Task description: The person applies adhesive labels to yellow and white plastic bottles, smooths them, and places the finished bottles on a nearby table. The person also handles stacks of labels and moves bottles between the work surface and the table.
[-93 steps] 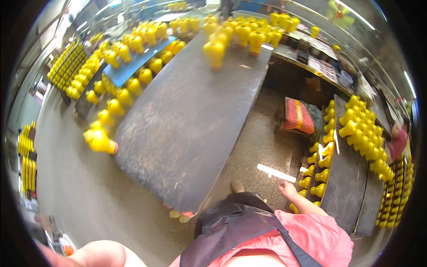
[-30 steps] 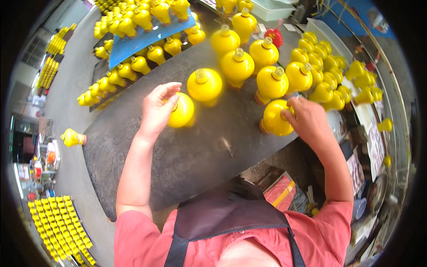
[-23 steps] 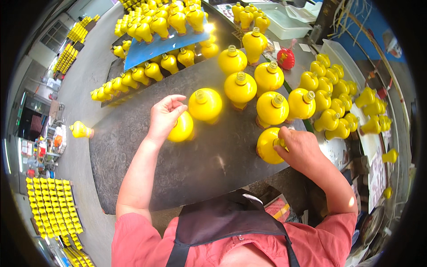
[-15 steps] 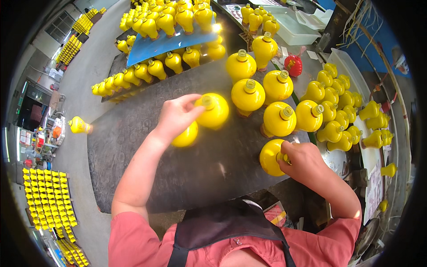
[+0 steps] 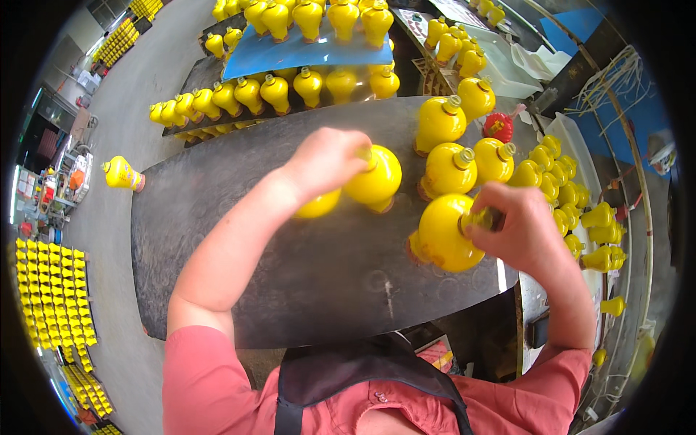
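Observation:
My left hand (image 5: 322, 163) lies over two yellow round-bellied vases on the dark table top (image 5: 290, 275). Its fingers close at the neck of the larger vase (image 5: 377, 181). The smaller vase (image 5: 319, 208) sits mostly hidden under the palm. To the right, my right hand (image 5: 516, 232) grips the neck of another yellow vase (image 5: 442, 233), which stands near the table's front right corner. Both forearms come up from the lower edge in pink sleeves.
More yellow vases (image 5: 449, 170) stand on the table's far right, with a red one (image 5: 499, 127) behind. A blue sheet (image 5: 290, 52) carries further vases. Small yellow vases fill a shelf at the right (image 5: 573, 196) and the left floor (image 5: 51, 290). One vase (image 5: 123, 174) stands alone on the floor.
My left hand has slid from the smaller vase onto the neck of the larger one. My right hand has kept its hold and brought its vase nearer the front edge.

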A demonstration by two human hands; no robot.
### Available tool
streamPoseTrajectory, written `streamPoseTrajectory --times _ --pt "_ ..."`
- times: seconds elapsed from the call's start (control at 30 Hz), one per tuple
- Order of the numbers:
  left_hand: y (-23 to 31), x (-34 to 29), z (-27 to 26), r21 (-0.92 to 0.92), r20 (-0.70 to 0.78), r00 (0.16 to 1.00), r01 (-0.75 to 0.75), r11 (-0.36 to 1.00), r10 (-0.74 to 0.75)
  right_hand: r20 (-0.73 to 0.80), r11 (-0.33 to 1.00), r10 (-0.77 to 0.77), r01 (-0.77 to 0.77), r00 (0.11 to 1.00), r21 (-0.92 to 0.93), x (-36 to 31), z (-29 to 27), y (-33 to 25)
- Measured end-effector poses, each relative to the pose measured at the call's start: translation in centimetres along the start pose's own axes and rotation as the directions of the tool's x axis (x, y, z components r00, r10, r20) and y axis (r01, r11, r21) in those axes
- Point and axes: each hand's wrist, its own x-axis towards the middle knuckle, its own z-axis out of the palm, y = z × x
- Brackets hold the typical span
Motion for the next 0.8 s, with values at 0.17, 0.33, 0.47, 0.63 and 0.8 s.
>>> streamPoseTrajectory --times 0.17,0.33,0.47,0.63,0.8 --pt "-4.1 0.7 -4.9 -0.052 -0.095 0.984 0.147 0.988 -0.152 -0.113 0.993 -0.103 0.096 0.988 -0.073 7.1 0.6 -1.1" --pt "-7.3 3.1 -6.9 0.227 -0.2 0.972 0.171 0.959 -0.126 -0.217 0.994 -0.071 0.052 0.974 -0.094 16.8 3.8 -0.3" --pt "-9.9 5.0 -7.3 0.295 -0.205 0.964 0.225 0.929 -0.168 -0.207 0.996 0.037 -0.051 0.978 -0.066 23.6 6.3 0.5" --pt "-12.0 6.5 -7.3 0.34 -0.172 0.962 0.259 0.904 -0.211 -0.173 0.989 0.129 -0.138 0.977 -0.046 28.9 8.6 1.1" --pt "-13.5 7.9 -7.1 0.324 -0.129 0.972 0.226 0.919 -0.194 -0.168 0.973 0.161 -0.185 0.973 -0.137 31.5 10.2 1.1"
